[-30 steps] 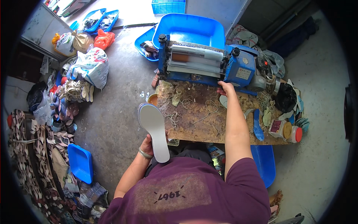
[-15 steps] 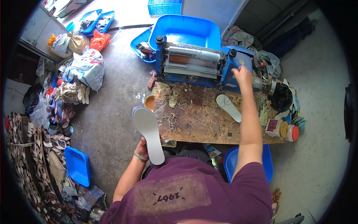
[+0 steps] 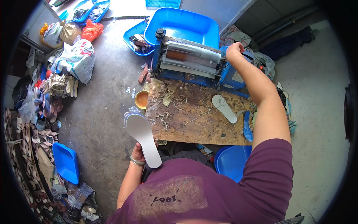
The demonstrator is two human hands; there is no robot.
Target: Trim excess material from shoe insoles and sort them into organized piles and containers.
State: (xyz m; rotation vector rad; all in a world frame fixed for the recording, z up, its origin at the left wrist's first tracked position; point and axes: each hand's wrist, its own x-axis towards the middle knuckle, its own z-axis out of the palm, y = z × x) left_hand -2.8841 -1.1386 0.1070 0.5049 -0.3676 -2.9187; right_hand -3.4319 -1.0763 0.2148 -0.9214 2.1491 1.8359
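My left hand (image 3: pixel 138 153) is wrapped round the heel end of a stack of insoles (image 3: pixel 138 127), with a pale grey-white one on top. It holds them left of the wooden bench, near my body. Across the bench stands a blue roller machine (image 3: pixel 192 58) with a clear, shiny roller. My right arm reaches over the bench's right side, and my right hand (image 3: pixel 235 51) grips the knob at the top of the machine's right end, hiding it. A single white insole (image 3: pixel 224 109) lies on the bench top (image 3: pixel 179 130) among loose loops of string.
A bowl of orange liquid (image 3: pixel 141 99) sits by the bench's left edge. Blue tubs stand behind the machine (image 3: pixel 181 26), below the bench (image 3: pixel 232 160) and on the left floor (image 3: pixel 66 163). Bags (image 3: pixel 76 59) and piled shoe parts line the left side.
My right hand has moved from above the machine's blue housing to the knob at its right end. My left hand still holds the insole stack. The whole view has shifted slightly.
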